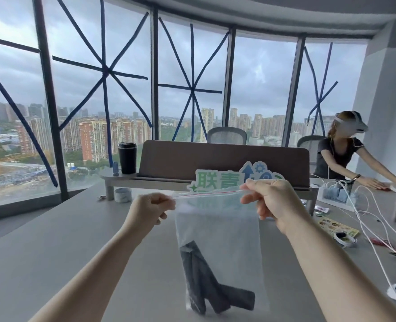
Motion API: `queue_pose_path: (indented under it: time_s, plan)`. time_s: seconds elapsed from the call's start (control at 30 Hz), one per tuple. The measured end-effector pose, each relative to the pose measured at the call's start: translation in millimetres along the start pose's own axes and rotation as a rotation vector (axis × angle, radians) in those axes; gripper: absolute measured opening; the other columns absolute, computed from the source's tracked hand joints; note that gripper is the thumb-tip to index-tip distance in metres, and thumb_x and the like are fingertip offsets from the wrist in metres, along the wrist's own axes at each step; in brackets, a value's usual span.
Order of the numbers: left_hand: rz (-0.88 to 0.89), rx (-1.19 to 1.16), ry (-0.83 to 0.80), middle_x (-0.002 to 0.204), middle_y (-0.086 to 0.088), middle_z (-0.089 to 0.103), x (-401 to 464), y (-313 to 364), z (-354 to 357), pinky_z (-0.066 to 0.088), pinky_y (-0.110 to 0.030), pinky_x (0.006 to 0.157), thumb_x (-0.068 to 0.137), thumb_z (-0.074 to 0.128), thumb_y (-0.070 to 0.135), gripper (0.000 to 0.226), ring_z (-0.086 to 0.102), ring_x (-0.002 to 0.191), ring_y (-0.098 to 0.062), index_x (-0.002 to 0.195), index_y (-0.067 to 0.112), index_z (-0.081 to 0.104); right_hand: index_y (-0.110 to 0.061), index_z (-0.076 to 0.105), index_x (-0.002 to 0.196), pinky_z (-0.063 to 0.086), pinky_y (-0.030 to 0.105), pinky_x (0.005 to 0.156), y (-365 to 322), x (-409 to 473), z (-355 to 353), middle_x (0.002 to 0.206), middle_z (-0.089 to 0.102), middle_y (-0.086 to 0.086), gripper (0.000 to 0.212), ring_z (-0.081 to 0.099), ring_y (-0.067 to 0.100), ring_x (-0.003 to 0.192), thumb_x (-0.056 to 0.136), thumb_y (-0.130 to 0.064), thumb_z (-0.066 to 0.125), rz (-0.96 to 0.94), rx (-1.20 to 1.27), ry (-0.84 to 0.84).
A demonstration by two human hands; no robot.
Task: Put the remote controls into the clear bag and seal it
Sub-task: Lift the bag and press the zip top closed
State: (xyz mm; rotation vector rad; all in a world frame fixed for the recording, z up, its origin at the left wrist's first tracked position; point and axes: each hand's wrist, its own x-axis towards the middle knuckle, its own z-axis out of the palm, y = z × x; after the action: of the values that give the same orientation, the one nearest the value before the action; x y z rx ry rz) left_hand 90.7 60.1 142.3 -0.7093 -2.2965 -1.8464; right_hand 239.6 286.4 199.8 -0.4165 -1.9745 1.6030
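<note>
A clear zip bag [217, 231] hangs upright above the grey table [53, 247], held by its top strip. My left hand [149, 209] pinches the strip's left end. My right hand [270, 198] pinches its right end. The red zip line [206, 194] stretches taut between both hands. Several dark remote controls [206, 282] lie crossed at the bottom of the bag, seen through the plastic. Whether the zip is fully pressed together I cannot tell.
A brown desk divider [215, 159] on a shelf stands behind the bag, with a green-and-white sign [220, 180] and a black tumbler [127, 158]. White cables [366, 219], a tape roll [344, 238] and small items lie at right. A person [345, 154] with a headset leans on the far right table.
</note>
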Motion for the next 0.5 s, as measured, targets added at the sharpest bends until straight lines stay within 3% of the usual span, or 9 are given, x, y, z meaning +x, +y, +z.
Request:
queue_pose_path:
  time_s: [0.1,0.17,0.23,0.3,0.37,0.43,0.5]
  plan:
    - [-0.042,-0.198,-0.02,0.07,0.003,0.072,-9,14,5,0.037,-0.021,0.048,0.079,0.072,0.016,0.008,0.049,0.053,-0.009,0.079,0.009,0.075,-0.002,0.076,0.078,0.035,0.019,0.036,-3,-2,-11,0.044,0.061,0.006,0.03,0.041,0.018,0.03,0.089,-0.025,0.062,-0.101,-0.24,0.15]
    - [-0.027,-0.263,-0.04,0.074,-0.004,0.07,-14,25,12,0.035,-0.022,0.048,0.078,0.073,0.014,0.009,0.048,0.052,-0.01,0.08,0.006,0.075,-0.007,0.074,0.072,0.048,0.03,0.051,-3,-5,-16,0.051,0.063,0.01,0.032,0.057,0.026,0.05,0.085,-0.033,0.06,-0.212,-0.602,0.343]
    - [0.017,-0.271,-0.058,0.075,-0.012,0.067,-18,36,23,0.034,-0.02,0.046,0.078,0.072,0.009,0.006,0.046,0.05,-0.01,0.078,0.004,0.074,-0.02,0.074,0.077,0.051,0.036,0.062,-9,-14,-11,0.065,0.066,0.003,0.023,0.062,0.027,0.069,0.083,-0.038,0.061,-0.41,-0.742,0.419]
    - [0.079,-0.225,-0.066,0.073,-0.015,0.065,-20,46,34,0.036,-0.015,0.043,0.079,0.071,0.006,0.006,0.045,0.047,-0.007,0.074,0.005,0.074,-0.031,0.074,0.095,0.05,0.032,0.069,-19,-25,2,0.081,0.065,-0.008,0.02,0.06,0.016,0.082,0.081,-0.044,0.067,-0.618,-0.732,0.247]
    - [0.14,-0.162,-0.072,0.071,-0.015,0.067,-21,55,42,0.038,-0.012,0.044,0.08,0.07,0.006,0.015,0.045,0.045,-0.004,0.068,0.013,0.074,-0.031,0.074,0.103,0.043,0.023,0.079,-25,-26,17,0.097,0.065,-0.012,0.028,0.054,0.009,0.093,0.079,-0.046,0.071,-0.653,-0.788,0.044]
    - [0.19,-0.103,-0.079,0.071,-0.016,0.069,-21,61,46,0.04,-0.011,0.045,0.08,0.07,0.007,0.021,0.045,0.044,-0.003,0.064,0.021,0.072,-0.03,0.075,0.096,0.046,0.031,0.085,-28,-21,26,0.099,0.07,-0.011,0.021,0.056,0.013,0.096,0.08,-0.042,0.072,-0.628,-0.831,-0.025]
    - [0.221,-0.065,-0.082,0.065,-0.008,0.068,-21,64,48,0.039,-0.01,0.045,0.079,0.07,0.007,0.025,0.046,0.043,-0.002,0.061,0.024,0.071,-0.03,0.075,0.084,0.052,0.036,0.081,-30,-16,28,0.086,0.072,-0.011,0.01,0.062,0.014,0.087,0.08,-0.038,0.071,-0.582,-0.82,-0.023]
